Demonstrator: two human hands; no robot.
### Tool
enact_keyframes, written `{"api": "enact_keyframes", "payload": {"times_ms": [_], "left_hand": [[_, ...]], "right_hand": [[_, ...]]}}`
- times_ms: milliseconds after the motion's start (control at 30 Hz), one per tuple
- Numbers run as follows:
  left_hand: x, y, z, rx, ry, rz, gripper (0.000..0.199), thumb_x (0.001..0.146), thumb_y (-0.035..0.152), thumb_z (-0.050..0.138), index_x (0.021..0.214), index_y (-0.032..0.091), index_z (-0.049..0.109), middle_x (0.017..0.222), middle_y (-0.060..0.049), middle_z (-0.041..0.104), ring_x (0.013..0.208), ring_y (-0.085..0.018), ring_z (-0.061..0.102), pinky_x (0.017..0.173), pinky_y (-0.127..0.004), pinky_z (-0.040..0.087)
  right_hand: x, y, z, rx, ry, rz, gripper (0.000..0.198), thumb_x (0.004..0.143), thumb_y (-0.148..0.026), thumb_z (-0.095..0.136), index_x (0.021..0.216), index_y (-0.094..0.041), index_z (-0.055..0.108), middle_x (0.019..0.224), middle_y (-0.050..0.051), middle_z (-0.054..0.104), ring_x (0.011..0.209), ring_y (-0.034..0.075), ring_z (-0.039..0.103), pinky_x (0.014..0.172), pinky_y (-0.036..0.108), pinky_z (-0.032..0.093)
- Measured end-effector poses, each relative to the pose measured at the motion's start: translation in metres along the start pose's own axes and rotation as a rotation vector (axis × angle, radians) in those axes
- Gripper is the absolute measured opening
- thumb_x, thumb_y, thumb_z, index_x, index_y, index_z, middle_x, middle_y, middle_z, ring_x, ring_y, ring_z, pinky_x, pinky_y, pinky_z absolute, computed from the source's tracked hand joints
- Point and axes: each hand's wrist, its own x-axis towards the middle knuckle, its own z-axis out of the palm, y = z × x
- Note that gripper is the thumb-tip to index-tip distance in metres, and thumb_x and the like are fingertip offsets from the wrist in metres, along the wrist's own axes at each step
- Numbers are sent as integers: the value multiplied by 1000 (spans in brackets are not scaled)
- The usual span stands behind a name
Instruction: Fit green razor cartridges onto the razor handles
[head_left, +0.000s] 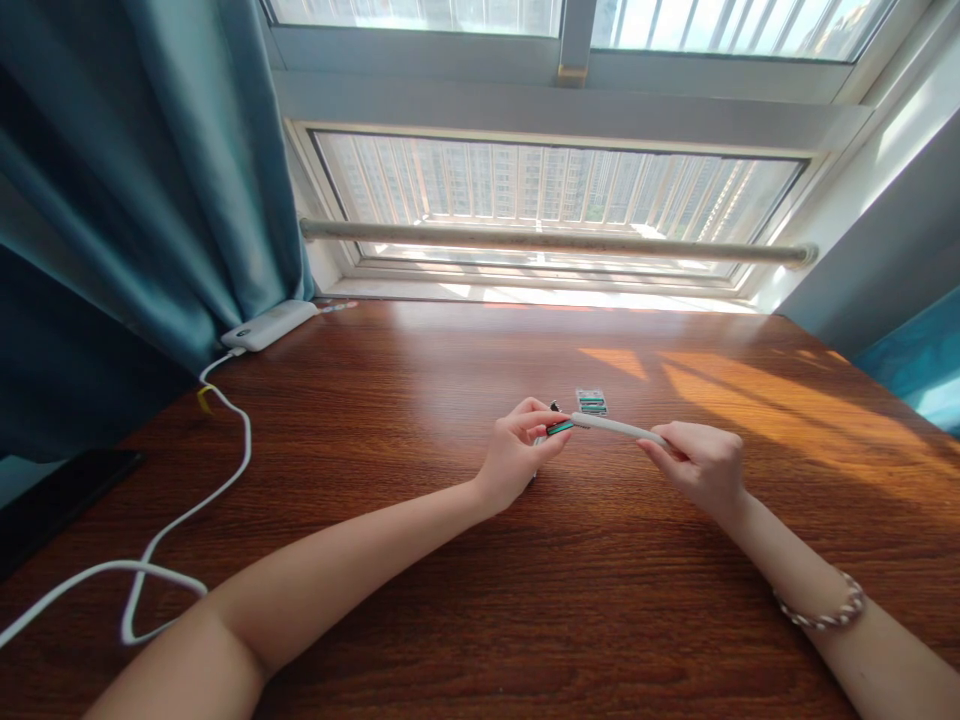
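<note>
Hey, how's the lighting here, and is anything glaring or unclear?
Head view: strong daylight glares through the window; pale sheen on the wooden table, orange sun patches at right; the teal-striped piece in the left hand is too small to make out.

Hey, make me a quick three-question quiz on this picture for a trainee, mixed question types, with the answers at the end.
1. Multiple choice: what is the left hand pinching?
A) a white cable
B) a small dark piece with a teal stripe
C) a blue curtain
2. True or false: the right hand grips a slim white tool.
3. Fill in the blank: the beaded bracelet is worn on the ____ arm.

Key:
1. B
2. True
3. right
</note>
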Motion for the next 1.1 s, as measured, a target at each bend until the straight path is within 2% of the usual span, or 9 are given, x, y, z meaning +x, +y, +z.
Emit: {"api": "enact_keyframes", "payload": {"times_ms": [367, 767, 967, 1100], "left_hand": [[1, -5, 0, -36, -19, 45, 18, 69, 19, 63, 86, 18, 67, 77, -1, 48, 73, -9, 47, 61, -21, 39], [1, -2, 2, -86, 4, 81, 14, 67, 16, 64, 80, 17, 68, 77, -1, 48, 71, -8, 48, 63, -20, 43], [1, -5, 1, -117, 6, 59, 8, 68, 19, 63, 73, 15, 68, 77, -2, 49, 75, -10, 49, 66, -21, 44], [1, -2, 2, -143, 14, -17, 9, 67, 21, 65, 72, 14, 68, 79, -3, 58, 76, -12, 54, 69, -24, 45]], "right_hand": [[1, 0, -1, -37, 25, 5, 24, 77, -35, 55, 64, -17, 62, 50, -2, 54, 48, 9, 48, 52, 22, 29], [-1, 2, 3, 25, -12, -1, 24, 77, -36, 55, 64, -17, 62, 48, -2, 52, 48, 8, 48, 53, 22, 30], [-2, 2, 4, 58, -37, -7, 22, 76, -35, 56, 65, -17, 62, 50, -2, 53, 49, 9, 49, 53, 22, 30], [-1, 1, 3, 71, -38, 1, 23, 77, -35, 55, 65, -17, 62, 49, -2, 53, 49, 9, 49, 53, 22, 30]]}}
